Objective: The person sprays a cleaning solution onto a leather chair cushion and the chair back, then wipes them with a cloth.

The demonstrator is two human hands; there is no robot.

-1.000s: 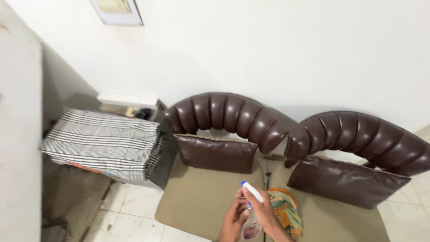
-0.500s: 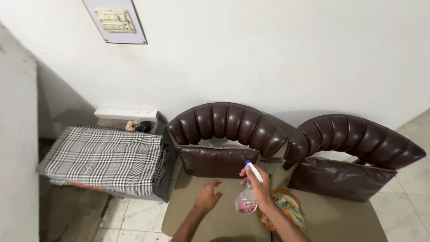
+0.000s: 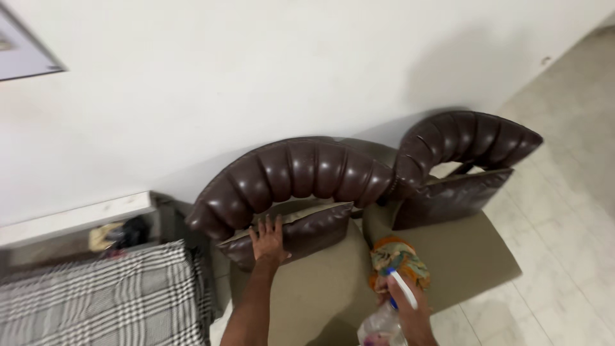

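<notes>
Left hand [image 3: 268, 239] flat, fingers spread on a brown cushion [image 3: 301, 232]. Right hand [image 3: 410, 307] gripping a spray bottle [image 3: 384, 323], colourful cloth [image 3: 396, 257] just beyond its fingertips.

Spray bottle [image 3: 379, 327] base cut off by bottom edge.

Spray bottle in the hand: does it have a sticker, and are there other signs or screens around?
Clear plastic spray bottle with white-and-blue nozzle, held in the right hand, bottom edge: pinkish label patch on its body.
Grey-framed flat panel on the white wall, upper left: pale rectangle, mostly cut off.
No screens.
</notes>
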